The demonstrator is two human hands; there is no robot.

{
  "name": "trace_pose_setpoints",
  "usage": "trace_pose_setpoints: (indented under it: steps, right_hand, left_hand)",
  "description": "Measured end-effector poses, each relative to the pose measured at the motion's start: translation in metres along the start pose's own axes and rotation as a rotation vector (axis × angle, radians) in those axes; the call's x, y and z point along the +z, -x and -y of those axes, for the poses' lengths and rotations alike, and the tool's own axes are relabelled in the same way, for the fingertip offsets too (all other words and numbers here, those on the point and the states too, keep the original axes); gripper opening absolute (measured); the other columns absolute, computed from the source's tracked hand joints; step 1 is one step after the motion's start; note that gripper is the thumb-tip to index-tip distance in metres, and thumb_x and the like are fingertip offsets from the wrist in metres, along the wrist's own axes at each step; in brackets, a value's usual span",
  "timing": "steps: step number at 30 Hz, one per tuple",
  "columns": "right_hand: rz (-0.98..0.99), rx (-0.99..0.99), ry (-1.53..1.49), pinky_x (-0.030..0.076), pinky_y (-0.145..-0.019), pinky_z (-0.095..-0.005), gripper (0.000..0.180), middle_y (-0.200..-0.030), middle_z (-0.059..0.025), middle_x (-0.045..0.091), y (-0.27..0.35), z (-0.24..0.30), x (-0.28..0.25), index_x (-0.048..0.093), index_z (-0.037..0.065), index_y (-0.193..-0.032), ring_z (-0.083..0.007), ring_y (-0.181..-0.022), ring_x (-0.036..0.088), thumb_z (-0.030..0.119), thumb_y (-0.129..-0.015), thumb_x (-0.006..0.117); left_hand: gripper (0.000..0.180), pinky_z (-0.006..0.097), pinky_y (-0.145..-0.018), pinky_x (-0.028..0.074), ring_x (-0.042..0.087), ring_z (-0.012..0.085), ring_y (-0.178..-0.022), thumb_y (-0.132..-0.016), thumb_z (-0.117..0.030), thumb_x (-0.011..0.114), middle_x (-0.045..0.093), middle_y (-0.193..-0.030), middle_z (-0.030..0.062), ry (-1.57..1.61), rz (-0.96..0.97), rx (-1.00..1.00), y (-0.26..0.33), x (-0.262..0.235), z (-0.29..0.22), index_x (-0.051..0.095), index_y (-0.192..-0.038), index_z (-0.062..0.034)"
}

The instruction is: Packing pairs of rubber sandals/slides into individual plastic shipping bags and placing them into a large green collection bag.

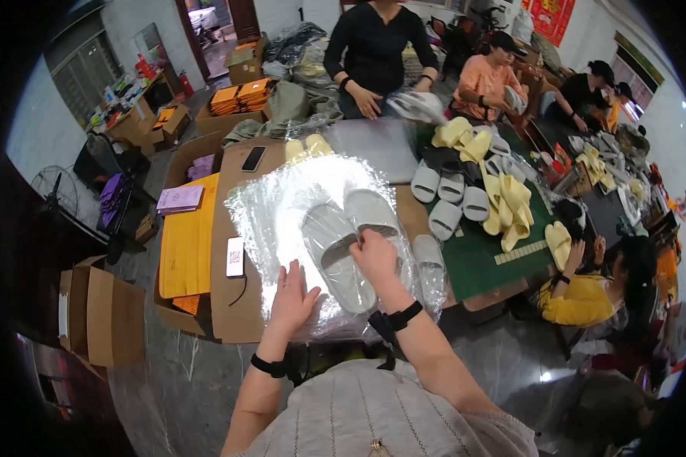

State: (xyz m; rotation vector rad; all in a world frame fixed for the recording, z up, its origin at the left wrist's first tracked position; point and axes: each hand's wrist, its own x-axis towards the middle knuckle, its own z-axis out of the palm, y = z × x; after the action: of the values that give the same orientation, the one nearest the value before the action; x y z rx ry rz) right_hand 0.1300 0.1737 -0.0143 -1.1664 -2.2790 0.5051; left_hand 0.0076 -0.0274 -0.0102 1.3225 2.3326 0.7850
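A pair of grey slippers [331,232] lies in front of me on a stack of shiny clear plastic bags [278,206]. Film glare and creases run over the slippers, which look covered by a clear plastic bag. My left hand [291,298] rests flat on the film left of the slippers, its fingers spread. Over the right slipper is my right hand [377,263], fingers pinched together on the bag just below the strap; the fingertips are partly hidden. Another grey slipper [428,255] shows under film to the right.
Yellow and grey slippers [507,206] are heaped on a green mat [472,263]. To the left are a white-screened phone [235,257], a dark phone [253,158] and a carton with yellow packets [187,251]. A person in black [381,46] stands across the table; others sit to the right.
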Motion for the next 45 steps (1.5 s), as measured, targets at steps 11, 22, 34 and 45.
trace_pose_setpoints:
  steps: [11,22,34,45]
  right_hand:
    - [-0.168,0.389,0.116,0.047,-0.06,-0.0469,0.025,-0.068,-0.0154,0.061,0.051,-0.216,-0.07,0.056,0.004,-0.073,-0.0364,-0.066,0.061,0.026,-0.075,0.067]
    - [0.29,0.144,-0.062,0.052,-0.072,-0.0473,0.022,-0.091,-0.0188,0.068,0.042,-0.252,0.068,0.066,0.006,-0.093,-0.0379,-0.086,0.065,0.02,-0.076,0.069]
    - [-0.782,0.436,0.239,0.039,-0.096,-0.0482,0.046,-0.112,-0.0228,0.053,-0.113,-0.449,-0.113,0.051,-0.005,-0.121,-0.0426,-0.106,0.05,0.011,-0.08,0.066]
    - [-0.249,0.7,-0.552,0.046,-0.092,-0.0371,0.057,-0.119,-0.0158,0.063,-0.159,-0.514,-0.136,0.055,-0.004,-0.125,-0.0301,-0.108,0.06,0.02,-0.079,0.077]
  left_hand:
    - [0.084,0.047,-0.115,0.023,0.017,0.05,-0.141,-0.089,-0.047,0.061,0.028,-0.151,0.0281,-0.104,-0.002,0.057,0.0,0.003,-0.012,0.027,-0.145,0.0061]
    - [0.083,0.045,-0.115,0.024,0.017,0.0452,-0.143,-0.085,-0.035,0.068,0.03,-0.152,0.0251,-0.141,0.004,0.024,-0.009,0.004,-0.036,0.027,-0.147,0.0028]
    - [0.09,0.043,-0.115,0.025,0.018,0.0393,-0.145,-0.077,-0.027,0.073,0.03,-0.151,0.0249,-0.066,-0.019,-0.11,-0.009,0.001,-0.047,0.026,-0.147,0.0041]
    - [0.092,0.045,-0.115,0.024,0.018,0.0414,-0.144,-0.076,-0.03,0.073,0.034,-0.15,0.0239,-0.069,-0.01,-0.123,-0.009,0.0,-0.043,0.025,-0.148,0.0019]
